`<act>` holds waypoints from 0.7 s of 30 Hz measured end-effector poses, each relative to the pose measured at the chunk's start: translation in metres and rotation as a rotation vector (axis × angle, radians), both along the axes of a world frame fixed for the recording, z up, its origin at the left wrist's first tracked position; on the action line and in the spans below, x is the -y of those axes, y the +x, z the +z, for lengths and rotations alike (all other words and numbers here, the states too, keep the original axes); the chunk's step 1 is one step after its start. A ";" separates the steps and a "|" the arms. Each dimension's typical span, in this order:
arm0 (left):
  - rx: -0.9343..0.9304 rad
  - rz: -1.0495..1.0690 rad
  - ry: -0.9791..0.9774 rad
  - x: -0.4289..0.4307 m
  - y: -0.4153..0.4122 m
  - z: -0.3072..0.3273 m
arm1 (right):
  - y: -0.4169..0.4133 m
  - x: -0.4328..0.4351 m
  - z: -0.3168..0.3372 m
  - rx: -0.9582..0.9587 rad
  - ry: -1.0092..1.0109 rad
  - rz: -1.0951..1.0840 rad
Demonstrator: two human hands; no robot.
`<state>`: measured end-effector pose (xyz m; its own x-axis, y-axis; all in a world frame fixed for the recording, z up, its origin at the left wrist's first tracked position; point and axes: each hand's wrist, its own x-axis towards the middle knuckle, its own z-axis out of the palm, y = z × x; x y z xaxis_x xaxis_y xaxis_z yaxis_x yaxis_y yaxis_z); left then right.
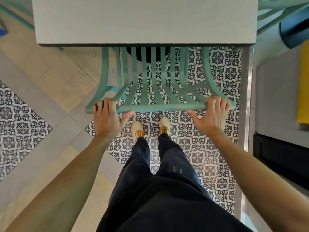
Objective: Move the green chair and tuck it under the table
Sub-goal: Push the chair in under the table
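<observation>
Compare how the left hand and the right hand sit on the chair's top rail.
The left hand grips near the left corner of the green chair, thumb stretched out under the rail. The right hand holds near the right corner, thumb spread clear below the rail. Both hands curl their fingers over the same top rail, with the seat already beneath the table.

Green chair [160, 108] seat hidden under table [143, 20]; table's far side cropped.

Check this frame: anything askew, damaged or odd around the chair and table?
Nothing stands out. The green chair sits square to the table, its front hidden beneath the edge. The left hand and right hand hold the top rail at its ends. No visible damage or spills.
</observation>
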<state>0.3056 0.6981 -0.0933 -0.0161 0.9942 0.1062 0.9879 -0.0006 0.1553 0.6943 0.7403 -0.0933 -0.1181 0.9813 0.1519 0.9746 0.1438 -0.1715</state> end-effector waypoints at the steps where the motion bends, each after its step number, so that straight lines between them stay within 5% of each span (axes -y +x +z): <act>1: -0.002 -0.003 0.000 0.000 -0.004 0.000 | -0.004 0.002 0.001 -0.007 0.005 -0.006; 21: 0.047 0.045 -0.050 0.001 -0.034 0.003 | -0.038 0.013 0.007 0.042 -0.094 -0.054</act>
<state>0.2714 0.6971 -0.0901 -0.0647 0.9964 0.0540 0.9783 0.0526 0.2005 0.6561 0.7272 -0.0860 -0.0690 0.9961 0.0553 0.9872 0.0762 -0.1403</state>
